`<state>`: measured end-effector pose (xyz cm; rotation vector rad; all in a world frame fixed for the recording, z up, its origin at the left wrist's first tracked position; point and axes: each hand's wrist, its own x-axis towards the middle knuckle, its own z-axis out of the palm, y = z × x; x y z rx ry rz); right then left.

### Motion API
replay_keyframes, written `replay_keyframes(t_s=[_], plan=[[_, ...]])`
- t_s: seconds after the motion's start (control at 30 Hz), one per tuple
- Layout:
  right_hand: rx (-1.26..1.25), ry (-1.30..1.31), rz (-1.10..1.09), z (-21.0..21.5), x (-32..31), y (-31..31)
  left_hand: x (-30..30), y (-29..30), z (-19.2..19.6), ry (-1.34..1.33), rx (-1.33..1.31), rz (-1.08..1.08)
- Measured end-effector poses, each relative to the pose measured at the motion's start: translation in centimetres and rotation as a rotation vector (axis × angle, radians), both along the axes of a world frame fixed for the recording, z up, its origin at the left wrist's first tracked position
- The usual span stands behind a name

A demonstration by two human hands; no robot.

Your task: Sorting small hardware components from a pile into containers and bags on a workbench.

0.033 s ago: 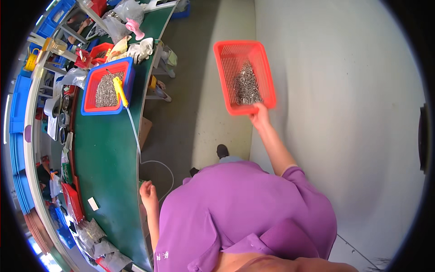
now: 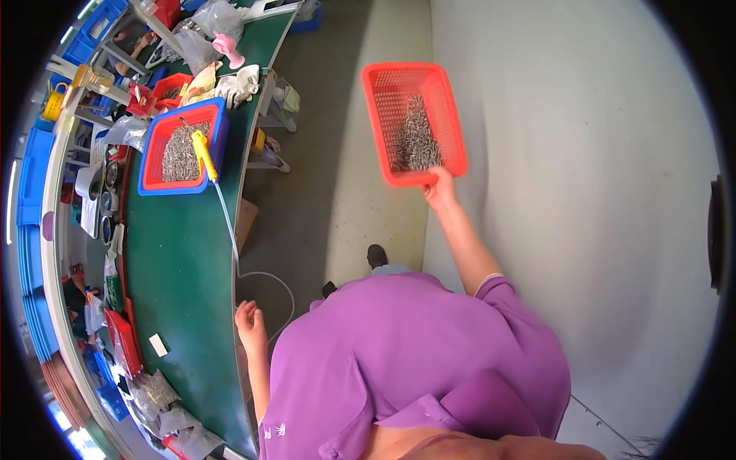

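Note:
My right hand grips the near rim of a red perforated plastic basket, held out over the floor close to the wall. A heap of small shiny metal parts lies inside it, mostly toward the near end; their exact kind is too small to tell. My left hand hangs by the bench's edge with nothing in it, its fingers loosely bent and a little apart. On the green bench, a yellow air blow gun rests across a second red basket of similar parts, nested in a blue bin.
A pale hose runs from the blow gun over the bench edge and loops beside me. Farther along the bench are white gloves, a pink object and plastic bags. A grey wall stands to my right.
The basket in my right hand has risen slightly away from me, and the parts in it have shifted and spread. The fingers of my left hand have loosened a little.

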<state>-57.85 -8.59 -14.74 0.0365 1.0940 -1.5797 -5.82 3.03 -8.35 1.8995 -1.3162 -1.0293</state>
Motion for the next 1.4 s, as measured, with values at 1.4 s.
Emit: replay_keyframes(t_s=[1.4], plan=[[0.063,0.131,0.489,9.9,9.8,8.8,-20.3,-9.6,2.8,0.995,0.406,-0.516]])
